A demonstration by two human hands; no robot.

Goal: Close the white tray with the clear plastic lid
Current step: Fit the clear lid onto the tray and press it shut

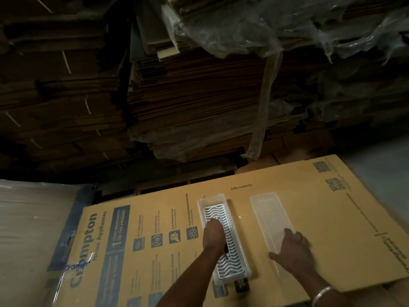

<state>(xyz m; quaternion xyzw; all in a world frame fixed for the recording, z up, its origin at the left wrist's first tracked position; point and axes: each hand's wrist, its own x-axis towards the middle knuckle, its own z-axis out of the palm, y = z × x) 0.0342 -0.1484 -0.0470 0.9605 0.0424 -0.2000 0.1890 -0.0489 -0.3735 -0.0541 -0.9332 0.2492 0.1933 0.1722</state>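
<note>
Two flat hands: the left hand (213, 234) steadies the white tray (223, 238), while the right hand (293, 251), fingers spread, presses the clear plastic lid (269, 218) beside it, apparently readying a lift.

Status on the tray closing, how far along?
Early. Done: white tray and clear plastic lid lie side by side, apart, on the flattened cardboard box. In hand: left hand rests in the tray on its wavy insert; right hand lies on the lid's near end, which looks not yet lifted. Left: lift the lid, align it over the tray, press it shut.
</note>
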